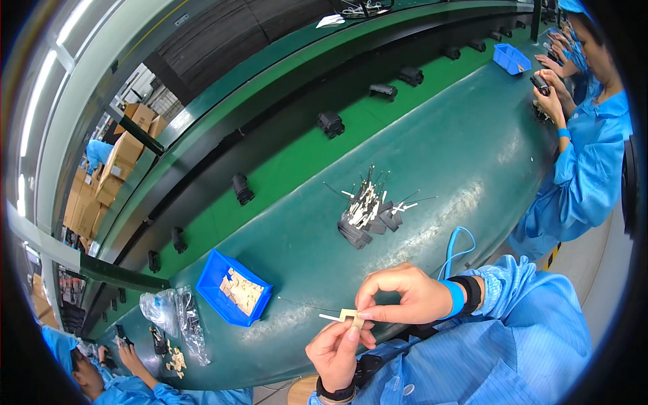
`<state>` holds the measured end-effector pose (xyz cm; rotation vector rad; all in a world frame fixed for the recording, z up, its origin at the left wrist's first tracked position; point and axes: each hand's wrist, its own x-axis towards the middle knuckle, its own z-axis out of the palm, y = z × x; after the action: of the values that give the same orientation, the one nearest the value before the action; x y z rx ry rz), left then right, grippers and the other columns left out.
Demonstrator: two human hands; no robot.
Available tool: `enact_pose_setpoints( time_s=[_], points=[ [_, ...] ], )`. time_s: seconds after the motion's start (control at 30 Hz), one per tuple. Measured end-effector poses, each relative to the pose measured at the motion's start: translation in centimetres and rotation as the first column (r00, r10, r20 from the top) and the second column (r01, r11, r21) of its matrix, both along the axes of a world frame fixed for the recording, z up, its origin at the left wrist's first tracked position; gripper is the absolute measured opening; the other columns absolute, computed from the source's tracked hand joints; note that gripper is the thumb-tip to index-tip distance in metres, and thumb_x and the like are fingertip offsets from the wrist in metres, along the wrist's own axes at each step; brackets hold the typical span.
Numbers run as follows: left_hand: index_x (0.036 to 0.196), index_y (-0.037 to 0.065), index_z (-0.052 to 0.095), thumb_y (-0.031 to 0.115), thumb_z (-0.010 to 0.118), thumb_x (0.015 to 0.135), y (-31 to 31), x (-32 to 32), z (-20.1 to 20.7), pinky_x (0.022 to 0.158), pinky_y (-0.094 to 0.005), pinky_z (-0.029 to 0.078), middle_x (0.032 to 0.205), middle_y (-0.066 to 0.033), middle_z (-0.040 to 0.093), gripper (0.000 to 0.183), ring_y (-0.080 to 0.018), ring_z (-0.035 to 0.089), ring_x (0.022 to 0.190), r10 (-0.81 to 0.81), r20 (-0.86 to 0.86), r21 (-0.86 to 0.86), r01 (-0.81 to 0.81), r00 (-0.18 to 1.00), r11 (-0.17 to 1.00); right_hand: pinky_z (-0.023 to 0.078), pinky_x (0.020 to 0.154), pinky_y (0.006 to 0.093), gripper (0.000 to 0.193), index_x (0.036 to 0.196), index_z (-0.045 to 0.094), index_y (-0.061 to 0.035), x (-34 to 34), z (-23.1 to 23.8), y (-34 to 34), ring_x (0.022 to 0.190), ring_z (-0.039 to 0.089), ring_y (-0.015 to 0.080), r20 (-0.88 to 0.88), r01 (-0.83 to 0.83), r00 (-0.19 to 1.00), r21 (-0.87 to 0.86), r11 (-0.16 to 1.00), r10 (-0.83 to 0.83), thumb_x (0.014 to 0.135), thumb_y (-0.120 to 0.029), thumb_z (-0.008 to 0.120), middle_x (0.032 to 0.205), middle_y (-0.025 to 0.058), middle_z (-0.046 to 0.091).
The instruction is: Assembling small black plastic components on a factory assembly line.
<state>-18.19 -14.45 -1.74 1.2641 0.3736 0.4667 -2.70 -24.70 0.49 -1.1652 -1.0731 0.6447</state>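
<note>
Close to the table's near edge, my left hand [336,351] and my right hand [408,295] meet over a small beige angular piece [348,314]. Each hand pinches it between thumb and fingers. A narrow white strip [329,317] sticks out to its left, and a thin dark wire [300,302] trails away beyond that. Fingers hide part of what is held. Farther off lies a pile of flat black pieces [354,233] with white strips and thin wires. To the left, a blue bin [219,273] contains many flat beige pieces [241,291].
Black housings [331,124] stand spaced along the green strip [283,162] behind the table. A blue coiled cord [451,246] runs by my right wrist. Clear plastic bags [177,317] lie left of the bin. Co-workers sit at right [574,155] and lower left [101,378].
</note>
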Motion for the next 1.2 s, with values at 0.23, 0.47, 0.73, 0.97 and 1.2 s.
enact_pose_setpoints(
  time_s=[0.23, 0.47, 0.73, 0.97, 1.2],
  points=[
    [0.097, -0.012, 0.059, 0.0, 0.055, 0.086, 0.0, -0.3, 0.1, 0.056, -0.028, 0.051, 0.082, -0.0176, 0.062, 0.017, -0.0192, 0.061, 0.063, -0.018, 0.005, -0.041, 0.018, 1.0, 0.999, 0.047, 0.069, 0.0323, 0.013, 0.09, 0.061, -0.0005, 0.3, -0.1, 0.5, 0.079, 0.059, 0.0229, 0.234, 0.013, 0.972, 0.086, 0.996, -0.033, 0.08, -0.008, 0.063, 0.084, 0.0074, 0.063],
    [0.097, -0.011, 0.06, -0.002, 0.056, 0.085, -0.1, -0.6, -0.6, 0.055, -0.0271, 0.051, 0.078, -0.0151, 0.062, 0.016, -0.018, 0.061, 0.061, 0.05, -0.005, 0.072, -0.049, 0.999, 0.996, 0.045, 0.072, 0.0341, 0.019, 0.095, 0.064, -0.0038, 0.2, -0.1, 0.5, 0.083, 0.058, 0.0228, 0.334, -0.012, 0.942, 0.1, 0.995, -0.022, 0.08, -0.015, 0.064, 0.092, 0.0059, 0.063],
    [0.095, -0.008, 0.062, -0.001, 0.058, 0.084, -0.4, -0.5, -0.3, 0.05, -0.0229, 0.046, 0.072, -0.0123, 0.061, 0.014, -0.0136, 0.057, 0.056, 0.125, -0.018, 0.242, -0.117, 0.992, 0.963, 0.04, 0.074, 0.0312, 0.017, 0.093, 0.065, -0.008, 0.0, -0.3, 0.8, 0.082, 0.057, 0.0197, 0.4, -0.01, 0.916, 0.041, 0.999, -0.007, 0.081, -0.02, 0.064, 0.091, 0.0024, 0.062],
    [0.09, -0.007, 0.062, -0.001, 0.058, 0.084, 0.3, -1.0, 0.8, 0.047, -0.0214, 0.041, 0.068, -0.0087, 0.058, 0.01, -0.0098, 0.052, 0.052, 0.181, -0.058, 0.38, -0.146, 0.982, 0.913, 0.034, 0.074, 0.033, 0.009, 0.08, 0.06, -0.0102, -0.6, 0.1, 2.2, 0.082, 0.052, 0.019, 0.591, 0.026, 0.805, 0.045, 0.999, -0.047, 0.084, -0.019, 0.059, 0.085, 0.0003, 0.057],
    [0.092, -0.007, 0.062, 0.001, 0.057, 0.085, 1.9, -3.7, 0.1, 0.045, -0.0212, 0.039, 0.067, -0.0093, 0.058, 0.011, -0.0102, 0.051, 0.051, 0.213, -0.042, 0.26, -0.195, 0.976, 0.946, 0.039, 0.072, 0.0364, 0.012, 0.08, 0.059, -0.0086, 0.2, 1.1, 6.7, 0.081, 0.052, 0.0233, 0.53, -0.167, 0.833, -0.035, 0.985, 0.16, 0.085, -0.019, 0.055, 0.083, 0.0038, 0.057]
  ],
)
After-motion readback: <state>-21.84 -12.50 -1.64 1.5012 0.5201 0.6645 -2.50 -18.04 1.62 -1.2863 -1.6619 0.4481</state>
